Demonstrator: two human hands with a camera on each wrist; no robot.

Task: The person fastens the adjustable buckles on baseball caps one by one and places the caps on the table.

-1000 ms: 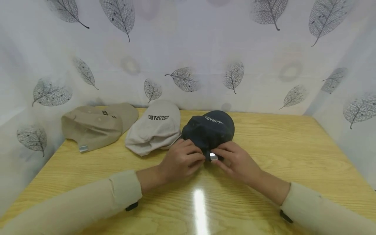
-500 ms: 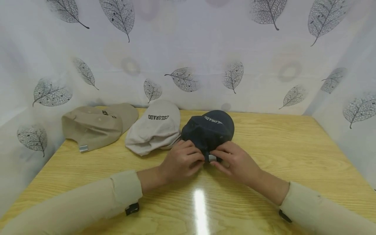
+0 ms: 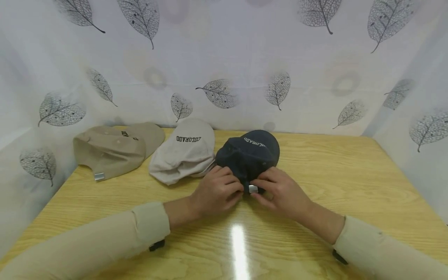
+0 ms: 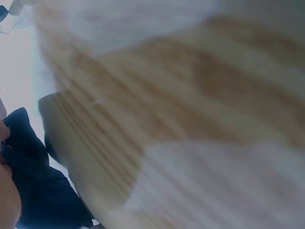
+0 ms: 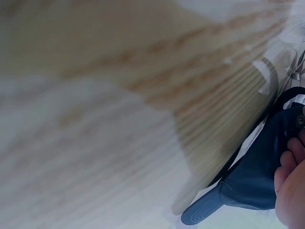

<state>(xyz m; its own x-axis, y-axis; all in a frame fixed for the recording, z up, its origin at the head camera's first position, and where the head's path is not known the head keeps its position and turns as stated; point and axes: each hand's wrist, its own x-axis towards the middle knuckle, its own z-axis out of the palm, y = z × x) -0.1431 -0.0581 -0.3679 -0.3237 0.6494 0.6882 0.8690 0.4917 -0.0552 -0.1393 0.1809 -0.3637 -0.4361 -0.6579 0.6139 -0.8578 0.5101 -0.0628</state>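
A dark navy cap point(image 3: 250, 153) with white lettering lies on the table, its brim toward the back wall. At its near edge my left hand point(image 3: 218, 190) pinches the back strap with curled fingers. Just to the right, my right hand point(image 3: 283, 190) pinches the same strap beside a silver buckle point(image 3: 253, 189). In the left wrist view the navy cap point(image 4: 43, 191) shows at the lower left, partly behind the hand. The right wrist view has the cap point(image 5: 257, 171) at the right, with its brim pointing down-left and fingers point(image 5: 296, 150) against it.
A light grey cap point(image 3: 182, 155) lettered COLORADO sits left of the navy one, close to it. Farther left lies a khaki cap point(image 3: 108, 153) with a metal buckle. The wooden table point(image 3: 332, 175) meets a leaf-patterned curtain point(image 3: 245, 58) at the back and sides.
Both hands stay at the navy cap's strap. The silver buckle has tilted and shifted very slightly between the fingers; the other caps have not moved.
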